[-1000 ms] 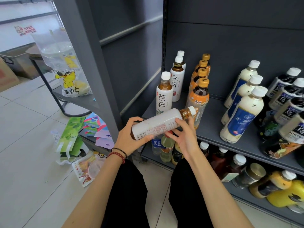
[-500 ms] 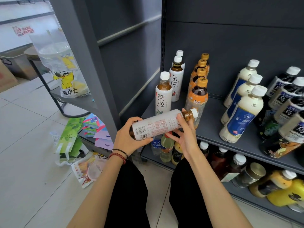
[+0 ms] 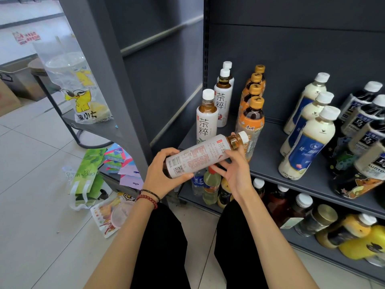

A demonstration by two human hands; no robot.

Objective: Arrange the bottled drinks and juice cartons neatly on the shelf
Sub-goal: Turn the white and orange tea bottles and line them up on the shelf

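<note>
The white-labelled tea bottle with a white cap (image 3: 205,156) lies tilted, cap up to the right, in front of the dark grey metal shelf (image 3: 268,163). The left hand (image 3: 161,174) wraps its base; the right hand (image 3: 234,171) cradles the neck end, fingers curled round it. Three matching tea bottles (image 3: 206,119) stand upright just behind.

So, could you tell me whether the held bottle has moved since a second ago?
No: the bottle still lies tilted before the nearest standing bottle. It has only rolled about its axis, bringing red print into view.
</note>
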